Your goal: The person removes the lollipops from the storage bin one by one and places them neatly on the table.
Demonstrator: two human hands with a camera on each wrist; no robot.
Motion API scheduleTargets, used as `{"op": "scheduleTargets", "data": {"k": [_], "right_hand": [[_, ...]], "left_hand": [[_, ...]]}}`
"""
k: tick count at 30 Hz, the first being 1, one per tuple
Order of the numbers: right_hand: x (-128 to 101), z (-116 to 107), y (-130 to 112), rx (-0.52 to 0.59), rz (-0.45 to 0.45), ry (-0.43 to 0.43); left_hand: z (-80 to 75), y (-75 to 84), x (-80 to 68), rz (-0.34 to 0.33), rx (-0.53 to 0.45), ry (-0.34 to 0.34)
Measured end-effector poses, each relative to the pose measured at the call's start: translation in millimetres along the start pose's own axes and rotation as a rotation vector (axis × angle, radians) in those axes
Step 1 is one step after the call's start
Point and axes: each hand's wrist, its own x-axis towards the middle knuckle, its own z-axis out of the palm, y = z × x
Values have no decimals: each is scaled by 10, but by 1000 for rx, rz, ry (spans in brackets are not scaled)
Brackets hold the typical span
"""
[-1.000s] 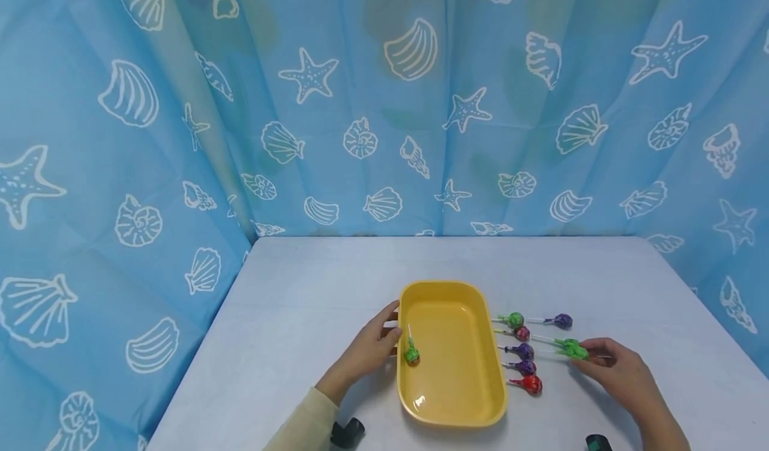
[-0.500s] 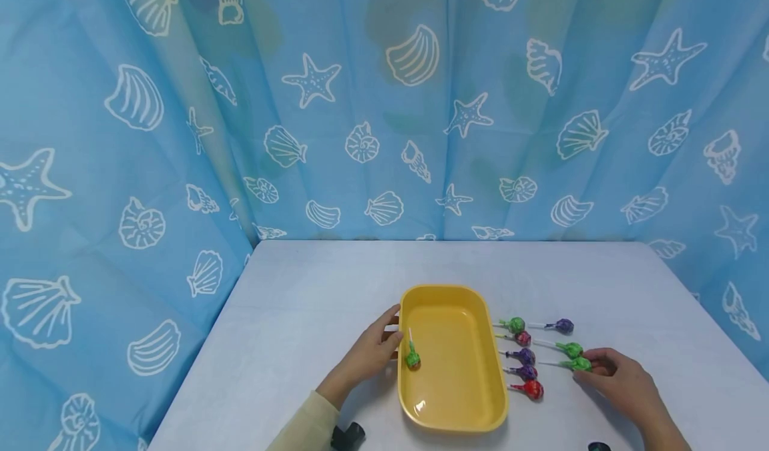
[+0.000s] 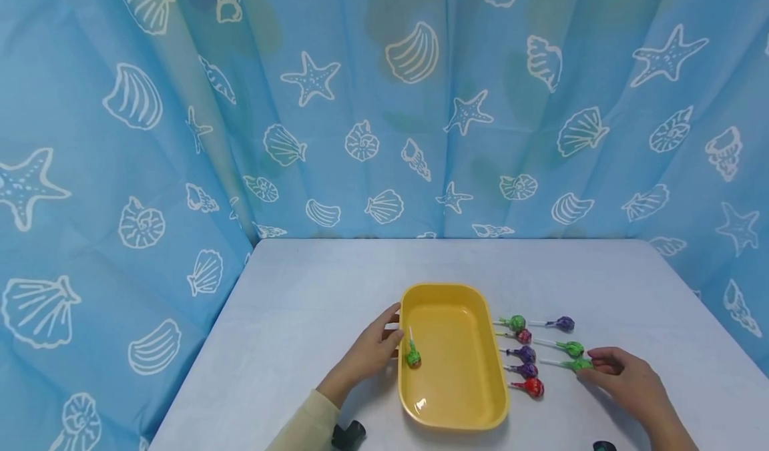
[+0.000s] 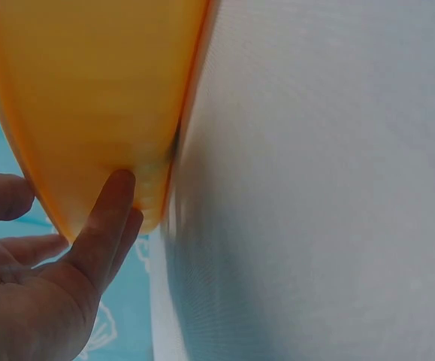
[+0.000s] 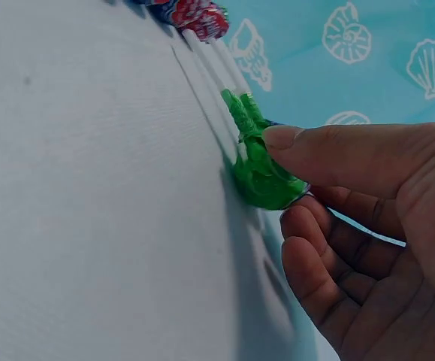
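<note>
A yellow tray (image 3: pixel 453 411) rests on the white table with one green lollipop (image 3: pixel 413 357) inside, near its left wall. My left hand (image 3: pixel 368 347) is at the tray's left side; in the left wrist view extended fingers (image 4: pixel 112 203) touch the outer wall, with another fingertip at the rim. To the right of the tray, my right hand (image 3: pixel 627 377) pinches the wrapped head of a green lollipop (image 3: pixel 578 365), its stick pointing left. In the right wrist view the thumb lies on that green wrapper (image 5: pixel 258 177), low over the table. A second green lollipop (image 3: pixel 573 349) lies just beyond it.
Beside the tray's right wall a column of lollipops lies with sticks toward it: green (image 3: pixel 514 322), dark red (image 3: pixel 523 335), two purple and a bright red one (image 3: pixel 533 388). Another purple lollipop (image 3: pixel 565 324) lies further right. A blue shell-patterned curtain (image 3: pixel 360 104) hangs behind the table (image 3: pixel 312 277).
My right hand has moved the green lollipop slightly toward me and right, widening its gap from the other green one. My left hand stays at the tray.
</note>
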Motion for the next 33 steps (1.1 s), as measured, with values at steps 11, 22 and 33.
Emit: {"op": "scheduleTargets", "data": {"k": [11,22,33], "right_hand": [[-40,-61,-210,8,-60,19],[-50,79,-664,21,-177,60],[-26,180,-1056,50,-294,17]], "left_hand": [[-7,32,-15,-6,13,-1],[9,12,26,-23,27,5],[7,-8,26,-15,20,6]]}}
